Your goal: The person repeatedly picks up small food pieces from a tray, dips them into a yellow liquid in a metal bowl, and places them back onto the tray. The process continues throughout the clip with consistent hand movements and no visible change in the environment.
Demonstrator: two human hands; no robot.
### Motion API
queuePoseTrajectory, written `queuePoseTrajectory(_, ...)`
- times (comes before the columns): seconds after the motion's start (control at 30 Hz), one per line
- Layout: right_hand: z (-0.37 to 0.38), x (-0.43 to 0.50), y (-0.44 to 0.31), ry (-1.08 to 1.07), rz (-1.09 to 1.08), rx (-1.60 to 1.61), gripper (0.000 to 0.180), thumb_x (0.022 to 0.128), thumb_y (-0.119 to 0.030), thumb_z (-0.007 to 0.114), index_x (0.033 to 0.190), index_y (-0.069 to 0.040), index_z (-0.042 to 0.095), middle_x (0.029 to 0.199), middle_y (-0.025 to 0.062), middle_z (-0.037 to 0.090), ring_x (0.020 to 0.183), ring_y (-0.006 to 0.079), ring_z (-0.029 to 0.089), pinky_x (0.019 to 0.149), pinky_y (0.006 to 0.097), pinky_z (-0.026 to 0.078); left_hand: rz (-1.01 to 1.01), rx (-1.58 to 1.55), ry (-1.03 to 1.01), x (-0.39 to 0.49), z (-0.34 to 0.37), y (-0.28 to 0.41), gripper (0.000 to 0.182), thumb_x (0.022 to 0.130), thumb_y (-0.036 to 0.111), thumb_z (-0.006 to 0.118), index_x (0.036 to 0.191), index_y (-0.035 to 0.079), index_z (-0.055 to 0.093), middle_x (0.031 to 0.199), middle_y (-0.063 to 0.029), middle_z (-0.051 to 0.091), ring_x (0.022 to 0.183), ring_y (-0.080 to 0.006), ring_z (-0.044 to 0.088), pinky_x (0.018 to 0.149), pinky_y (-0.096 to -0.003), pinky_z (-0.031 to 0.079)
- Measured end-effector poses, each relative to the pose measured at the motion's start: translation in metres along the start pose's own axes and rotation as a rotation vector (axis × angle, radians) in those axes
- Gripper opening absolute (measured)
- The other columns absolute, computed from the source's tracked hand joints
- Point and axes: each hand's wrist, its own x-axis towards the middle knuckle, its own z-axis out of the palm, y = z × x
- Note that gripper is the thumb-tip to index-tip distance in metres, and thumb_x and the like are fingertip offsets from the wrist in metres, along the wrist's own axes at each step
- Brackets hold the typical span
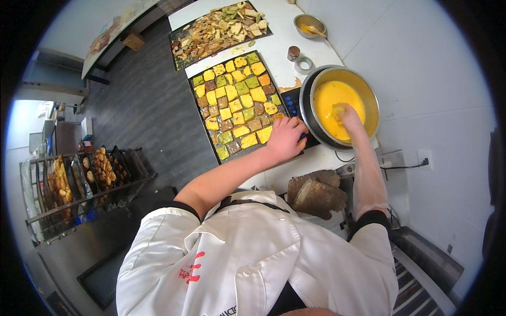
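Note:
My right hand (pixel 350 119), in a clear plastic glove, dips into yellow liquid (pixel 330 93) in a steel bowl (pixel 369 89). Its fingers hold a yellow-coated piece (pixel 338 112), partly hidden. The bowl sits within a wider dark-rimmed pot (pixel 308 112). Bare, my left hand (pixel 287 136) rests with bent, spread fingers at the right edge of a black tray (pixel 247 152), against a black induction cooker (pixel 291 102); nothing shows in its grasp. Rows of glossy yellow, green and brown slices (pixel 236 105), probably bread, cover the tray.
A second black tray (pixel 184 63) holds a heap of dry slices (pixel 225 29). Along the wall stand a small steel bowl (pixel 309 25) with a brush, a jar (pixel 293 53) and a tape roll (pixel 303 64). A rack (pixel 91 195) of loaded trays stands left. A power cord (pixel 403 167) runs to the wall.

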Motion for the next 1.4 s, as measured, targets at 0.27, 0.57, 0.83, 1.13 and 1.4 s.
queuePoseTrajectory(0.27, -0.04, -0.06, -0.076, -0.162, -0.101, 0.377, 0.05, 0.103, -0.005, 0.056, 0.153, -0.009, 0.062, 0.115, 0.0022, 0.073, 0.083, 0.0085, 0.061, 0.076, 0.0233, 0.05, -0.08, -0.309, 0.022, 0.097, 0.031, 0.003, 0.07, 0.094, 0.033, 0.082, 0.152, 0.006, 0.055, 0.127, -0.0176, 0.071, 0.112, -0.0376, 0.071, 0.1, -0.0464, 0.057)
queuePoseTrajectory(0.57, -0.049, -0.073, -0.075, -0.255, -0.235, 0.516, 0.042, 0.104, -0.021, 0.058, 0.145, -0.011, 0.059, 0.098, -0.0026, 0.064, 0.079, 0.0077, 0.054, 0.072, 0.0246, 0.044, -0.085, -0.716, -0.357, 0.154, 0.049, 0.009, 0.082, 0.095, 0.028, 0.088, 0.162, 0.003, 0.048, 0.126, -0.013, 0.067, 0.107, -0.0213, 0.068, 0.095, -0.0353, 0.057)
queuePoseTrajectory(0.83, -0.036, -0.073, -0.059, -0.025, -0.212, 0.76, 0.028, 0.109, -0.025, 0.061, 0.133, -0.012, 0.067, 0.101, -0.0009, 0.067, 0.082, 0.0083, 0.059, 0.075, 0.0265, 0.047, -0.111, -0.8, -0.287, 0.162, 0.031, 0.038, 0.061, 0.093, 0.021, 0.089, 0.143, 0.003, 0.059, 0.124, -0.0116, 0.07, 0.107, -0.0213, 0.069, 0.097, -0.0348, 0.056)
queuePoseTrajectory(1.13, -0.022, -0.071, -0.048, -0.077, -0.31, 0.988, 0.03, 0.11, -0.028, 0.063, 0.13, -0.006, 0.071, 0.116, 0.0042, 0.073, 0.102, 0.0134, 0.067, 0.086, 0.029, 0.053, 0.013, -0.533, 0.005, 0.157, 0.025, 0.049, 0.061, 0.086, 0.02, 0.092, 0.135, 0.002, 0.061, 0.119, -0.0122, 0.072, 0.101, -0.0238, 0.069, 0.093, -0.0367, 0.058)
queuePoseTrajectory(1.4, -0.011, -0.099, -0.124, 0.068, -0.244, 0.979, 0.035, 0.097, -0.01, 0.072, 0.13, 0.002, 0.075, 0.118, 0.0139, 0.078, 0.105, 0.0214, 0.074, 0.095, 0.0362, 0.061, 0.068, -0.468, 0.095, 0.164, 0.05, -0.027, 0.051, 0.091, 0.007, 0.082, 0.134, 0.005, 0.055, 0.12, -0.0102, 0.061, 0.108, -0.0234, 0.064, 0.096, -0.0387, 0.056)
